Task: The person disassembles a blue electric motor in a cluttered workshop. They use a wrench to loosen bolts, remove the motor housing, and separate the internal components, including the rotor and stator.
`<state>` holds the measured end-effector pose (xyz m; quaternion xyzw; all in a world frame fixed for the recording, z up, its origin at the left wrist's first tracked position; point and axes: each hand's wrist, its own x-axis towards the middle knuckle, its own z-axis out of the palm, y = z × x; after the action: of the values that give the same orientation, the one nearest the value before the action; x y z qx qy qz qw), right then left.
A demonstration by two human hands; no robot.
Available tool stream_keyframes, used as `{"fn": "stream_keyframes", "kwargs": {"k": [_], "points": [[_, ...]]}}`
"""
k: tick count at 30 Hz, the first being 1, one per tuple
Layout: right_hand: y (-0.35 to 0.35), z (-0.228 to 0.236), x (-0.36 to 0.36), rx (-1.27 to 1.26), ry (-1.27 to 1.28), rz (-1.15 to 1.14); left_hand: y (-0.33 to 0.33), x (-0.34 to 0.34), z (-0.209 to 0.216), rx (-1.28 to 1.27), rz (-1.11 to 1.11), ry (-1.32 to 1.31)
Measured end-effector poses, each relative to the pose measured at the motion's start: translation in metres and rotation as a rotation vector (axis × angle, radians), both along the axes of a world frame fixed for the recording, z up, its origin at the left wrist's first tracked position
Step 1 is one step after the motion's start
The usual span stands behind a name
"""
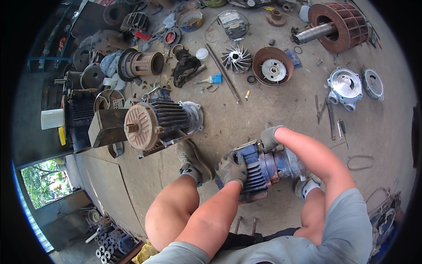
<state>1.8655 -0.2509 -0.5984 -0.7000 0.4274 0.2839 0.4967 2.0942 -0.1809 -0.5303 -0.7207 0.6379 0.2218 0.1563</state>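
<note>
A blue, finned electric motor point(259, 169) lies on its side on the floor between my feet, its paint worn and dirty. My left hand point(232, 169), in a grey work glove, grips the motor's left end with its fingers bent over the housing. At the far edge of the same motor, my right hand point(270, 137), also gloved, is curled against the body; its fingertips are hidden. A narrower round end point(288, 163) of the motor points right, partly under my right forearm.
Left of my shoe stands another finned motor point(167, 119) with a brown end cover. Beyond are a blue paintbrush point(214, 78), a metal rod point(222, 72), a fan wheel point(236, 58) and a brown drum point(272, 66). Pliers point(320, 108) and a screwdriver point(343, 128) lie at right.
</note>
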Motion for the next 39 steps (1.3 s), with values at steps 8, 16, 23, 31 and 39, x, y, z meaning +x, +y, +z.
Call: {"fn": "stream_keyframes", "kwargs": {"k": [8, 16, 23, 31, 39], "points": [[0.002, 0.01, -0.002, 0.01, -0.056, -0.005, -0.001, -0.002, 0.002, 0.046, 0.005, -0.013], [-0.003, -0.005, -0.001, 0.033, -0.041, 0.061, 0.0, -0.001, 0.001, -0.012, -0.022, -0.018], [0.001, -0.029, -0.003, 0.07, -0.091, 0.064, -0.001, 0.0, 0.001, 0.035, 0.018, 0.011], [-0.001, -0.018, -0.006, 0.09, -0.028, 0.018, -0.005, -0.001, 0.01, 0.081, 0.016, 0.008], [-0.002, -0.008, -0.006, 0.087, -0.004, -0.018, -0.007, -0.002, 0.017, 0.092, 0.008, 0.016]]}}
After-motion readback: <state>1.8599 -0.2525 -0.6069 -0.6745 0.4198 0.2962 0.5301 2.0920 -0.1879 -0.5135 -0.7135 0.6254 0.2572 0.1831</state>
